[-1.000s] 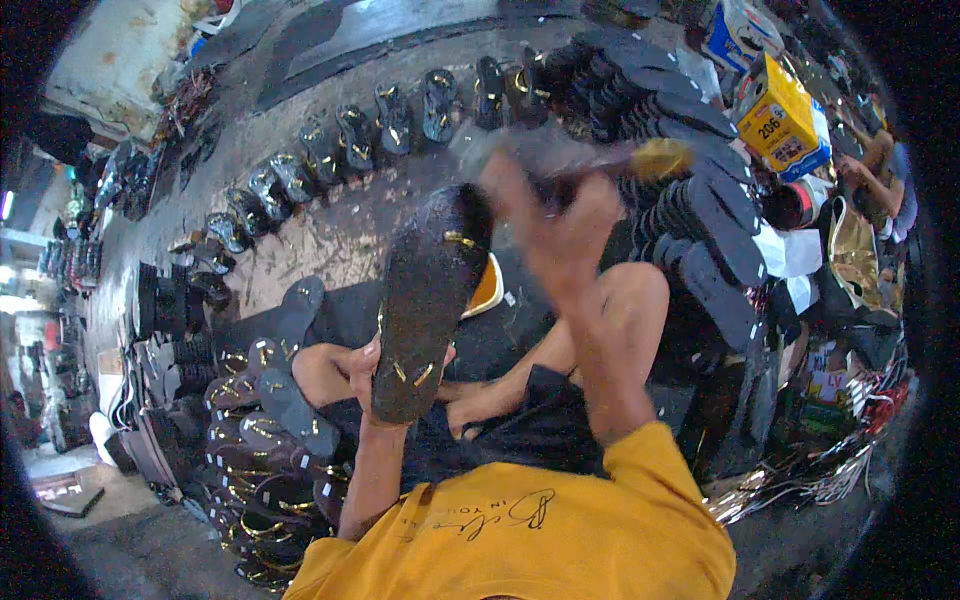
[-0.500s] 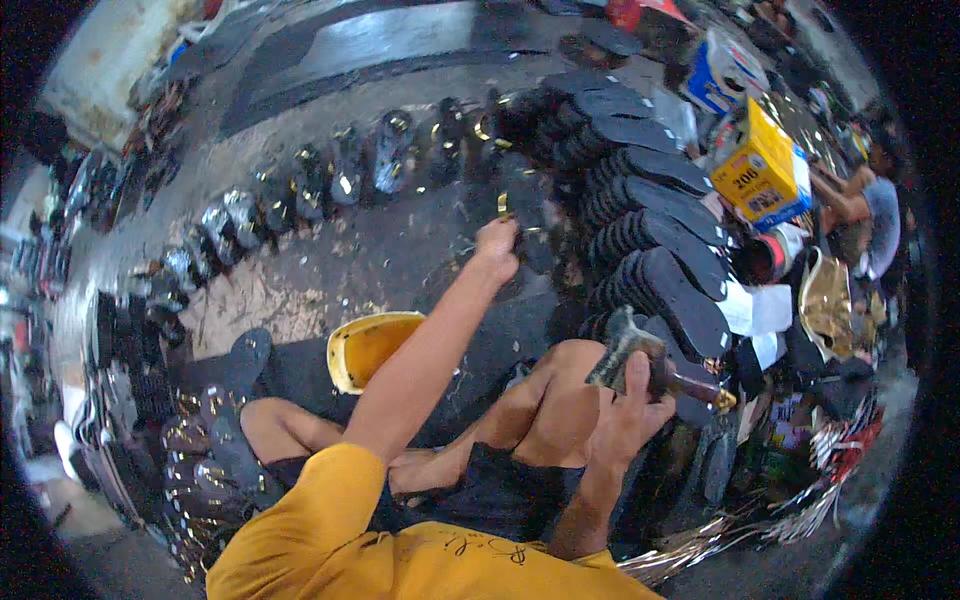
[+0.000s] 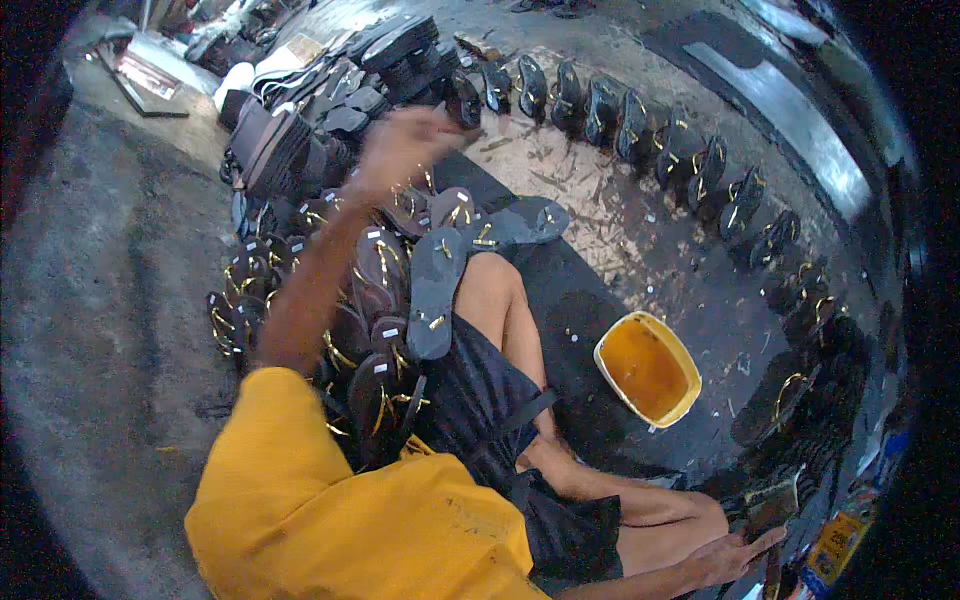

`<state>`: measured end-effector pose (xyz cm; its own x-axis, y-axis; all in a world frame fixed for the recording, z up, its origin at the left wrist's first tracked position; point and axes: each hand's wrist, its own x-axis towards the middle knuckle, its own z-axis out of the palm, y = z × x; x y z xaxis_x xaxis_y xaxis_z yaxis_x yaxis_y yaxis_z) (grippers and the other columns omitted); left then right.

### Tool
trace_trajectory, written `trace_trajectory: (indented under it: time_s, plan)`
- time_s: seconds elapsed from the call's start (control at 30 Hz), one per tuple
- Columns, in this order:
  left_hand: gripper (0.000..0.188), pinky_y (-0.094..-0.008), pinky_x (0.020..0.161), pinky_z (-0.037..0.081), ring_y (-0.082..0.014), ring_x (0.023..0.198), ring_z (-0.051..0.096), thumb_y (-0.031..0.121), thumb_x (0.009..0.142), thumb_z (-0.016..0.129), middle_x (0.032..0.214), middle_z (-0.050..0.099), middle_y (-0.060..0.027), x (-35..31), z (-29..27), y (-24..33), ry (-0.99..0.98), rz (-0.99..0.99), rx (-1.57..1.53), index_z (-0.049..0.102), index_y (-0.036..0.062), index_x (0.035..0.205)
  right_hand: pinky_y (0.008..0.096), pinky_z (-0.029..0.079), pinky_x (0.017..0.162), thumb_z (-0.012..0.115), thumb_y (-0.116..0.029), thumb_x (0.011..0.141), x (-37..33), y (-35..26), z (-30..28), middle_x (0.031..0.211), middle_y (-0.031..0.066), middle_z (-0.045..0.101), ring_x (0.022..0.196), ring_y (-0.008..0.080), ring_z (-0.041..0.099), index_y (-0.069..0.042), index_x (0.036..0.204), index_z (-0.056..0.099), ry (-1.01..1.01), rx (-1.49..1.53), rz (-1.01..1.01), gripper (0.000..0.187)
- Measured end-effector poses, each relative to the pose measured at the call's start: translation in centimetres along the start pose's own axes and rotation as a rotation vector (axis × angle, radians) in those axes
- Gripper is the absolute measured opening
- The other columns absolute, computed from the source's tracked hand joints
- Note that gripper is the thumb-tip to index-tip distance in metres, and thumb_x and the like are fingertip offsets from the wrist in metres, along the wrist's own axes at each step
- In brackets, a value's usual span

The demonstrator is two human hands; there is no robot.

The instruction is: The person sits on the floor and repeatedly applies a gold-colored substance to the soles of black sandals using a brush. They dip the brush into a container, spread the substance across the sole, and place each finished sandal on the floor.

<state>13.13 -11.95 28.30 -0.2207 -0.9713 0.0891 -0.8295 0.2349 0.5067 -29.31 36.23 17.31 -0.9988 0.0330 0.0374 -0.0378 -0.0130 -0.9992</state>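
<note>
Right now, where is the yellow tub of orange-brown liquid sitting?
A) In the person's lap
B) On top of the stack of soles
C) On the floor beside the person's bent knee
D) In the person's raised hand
C: the yellow tub rests on the dark floor to the right of the bent knee, apart from both hands; the left hand is raised over the sandals.

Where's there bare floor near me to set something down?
Free: the pale scuffed floor between the far row of sandals and the yellow tub, and the grey concrete beyond the left hand. Crowded: the sandal heap beside the knee.
</note>
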Motion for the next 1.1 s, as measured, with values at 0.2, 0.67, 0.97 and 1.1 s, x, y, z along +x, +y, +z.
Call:
trace_trajectory:
  time_s: [0.2, 0.67, 0.97, 1.1]
  plan:
    - [0.052, -0.0479, 0.079, 0.06, -0.0346, 0.082, 0.076, 0.05, 0.079, 0.083, 0.081, 0.077, -0.017, 2.4, -5.6, -27.7, -0.425, -0.387, 0.605, 0.078, -0.0013, 0.086, 0.0349, 0.051, 0.097, 0.072, -0.025, 0.1, -3.4, -4.3, 8.6, 0.11, 0.0114, 0.07, 0.102, 0.0209, 0.064, 0.005, 0.117, 0.069, -0.167, -0.255, -0.358, 0.034]
    - [0.042, -0.0421, 0.078, 0.056, -0.0289, 0.085, 0.074, 0.039, 0.086, 0.071, 0.089, 0.075, -0.0156, 1.7, -4.5, -33.4, -0.134, -0.282, 0.598, 0.076, 0.0018, 0.104, 0.0325, 0.055, 0.08, 0.076, -0.018, 0.095, -8.7, 1.9, 16.9, 0.096, 0.0106, 0.076, 0.091, 0.0167, 0.071, -0.004, 0.104, 0.077, -0.812, -0.635, -0.308, 0.017]
    - [0.046, -0.0322, 0.096, 0.05, -0.0163, 0.115, 0.057, 0.002, 0.08, 0.069, 0.118, 0.059, -0.0039, -12.3, 2.2, -1.9, -0.447, -0.025, -0.186, 0.059, 0.0065, 0.124, 0.0434, 0.054, 0.08, 0.075, -0.028, 0.094, -7.1, 5.4, 13.5, 0.095, 0.0138, 0.073, 0.089, 0.0312, 0.069, -0.005, 0.105, 0.073, -0.568, -0.658, -0.448, 0.025]
    - [0.048, -0.0408, 0.099, 0.047, -0.032, 0.114, 0.058, -0.008, 0.074, 0.071, 0.119, 0.058, -0.0138, -20.7, 8.4, -1.4, -0.257, 0.096, -0.169, 0.059, 0.005, 0.119, 0.0397, 0.052, 0.079, 0.066, -0.024, 0.1, -3.4, 4.6, 10.5, 0.09, 0.0138, 0.069, 0.084, 0.0238, 0.064, 0.0, 0.109, 0.067, -0.473, -0.6, -0.128, 0.026]
